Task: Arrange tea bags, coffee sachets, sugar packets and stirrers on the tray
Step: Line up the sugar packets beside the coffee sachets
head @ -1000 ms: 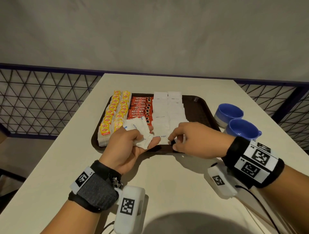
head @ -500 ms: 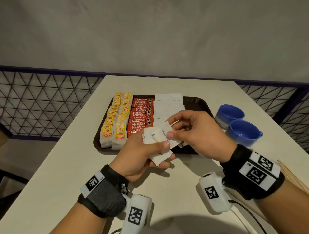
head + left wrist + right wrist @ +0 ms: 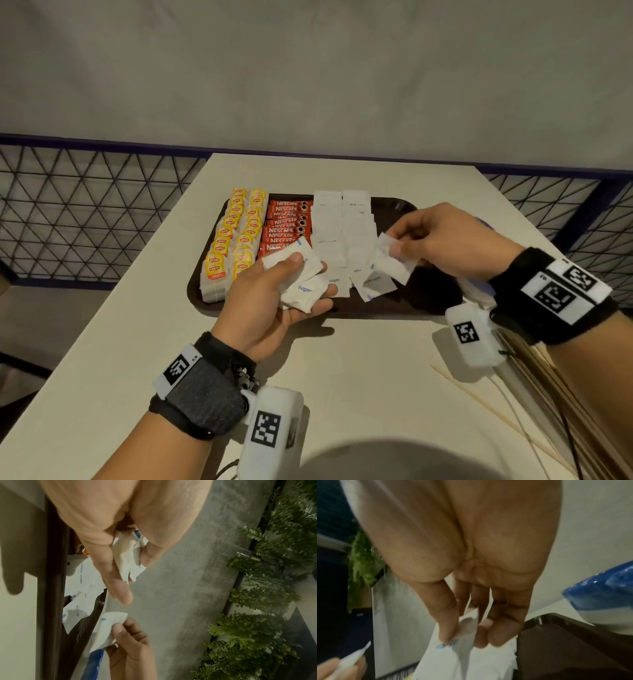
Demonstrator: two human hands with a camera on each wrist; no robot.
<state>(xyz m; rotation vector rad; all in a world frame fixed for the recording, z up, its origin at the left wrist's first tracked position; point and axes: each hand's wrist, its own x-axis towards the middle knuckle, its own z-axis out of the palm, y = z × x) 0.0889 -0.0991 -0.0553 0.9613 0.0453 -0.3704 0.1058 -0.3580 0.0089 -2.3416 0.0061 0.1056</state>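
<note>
- Pinching one sugar packet (image 3: 388, 262), the right hand (image 3: 442, 241) hangs over the tray (image 3: 428, 294), thumb and fingertips clamped on the packet's top corner.
- Left hand (image 3: 270, 301) grasps a loose stack of packets (image 3: 296, 277), thumb pressed on top, just above the tray's 6 o'clock rim.
- The pinched packet hangs tilted, long axis running from 11 o'clock down to 5 o'clock in the head view, lower end over the sugar rows (image 3: 337, 236).
- Risk one: that corner pinch is thin, so the packet could swing or slip and land crooked across the rows.
- Risk two: the left stack is fanned, not squared; a loosened thumb would likely spill packets onto the table (image 3: 359, 359).
- Risk three: two packets at the rows' near end already lie skewed; dropping another on top would worsen the mess.
- Tea bags (image 3: 233, 240) sit at 9 o'clock on the tray, coffee sachets (image 3: 286, 224) next, both neat; a careless sweep could nudge them.
- Stirrers (image 3: 496, 414) lie on the table at 4 o'clock, not yet on the tray.
</note>
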